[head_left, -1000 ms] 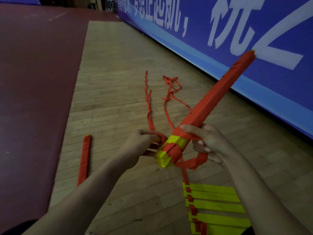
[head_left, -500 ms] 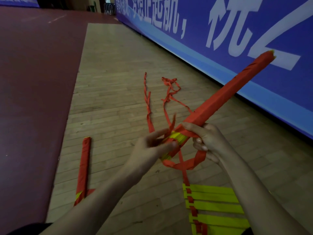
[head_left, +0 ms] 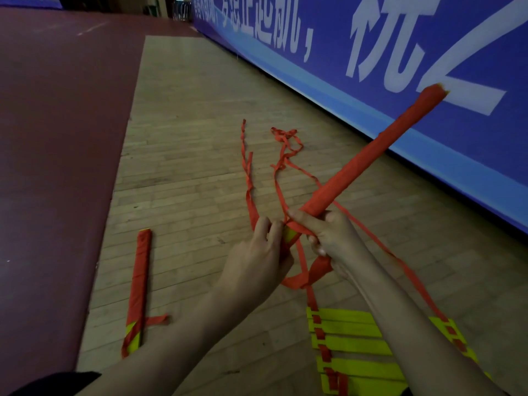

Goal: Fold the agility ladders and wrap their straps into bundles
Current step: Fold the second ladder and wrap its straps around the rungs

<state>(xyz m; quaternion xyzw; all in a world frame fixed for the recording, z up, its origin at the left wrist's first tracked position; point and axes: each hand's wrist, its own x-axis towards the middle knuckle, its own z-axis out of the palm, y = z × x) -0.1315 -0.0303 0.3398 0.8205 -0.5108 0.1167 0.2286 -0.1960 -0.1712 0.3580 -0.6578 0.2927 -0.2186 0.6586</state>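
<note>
Here, in the head view, the right hand (head_left: 328, 235) grips the bundle (head_left: 368, 164) near its lower end, thumb laid along the top and fingers curled beneath. The bundle is a long stack of rungs already wound in red, and it slants up and away toward the banner (head_left: 371, 38), probably so the bare yellow end sits close in where winding is easiest. The left hand (head_left: 257, 261) meets that yellow end, back to the camera, fingers curled over the strap (head_left: 247, 172) where it comes up off the floor (head_left: 185, 138). The pinch itself is hidden behind the knuckles. A slack loop of strap hangs under the right hand, likely the next turn waiting to be pulled snug. A finished bundle (head_left: 140, 284) lies on the floor to the left, well apart. A folded ladder (head_left: 351, 344) lies near the person, its straps not yet wrapped. Judging by the small yellow patch left, this bundle is nearly done.
</note>
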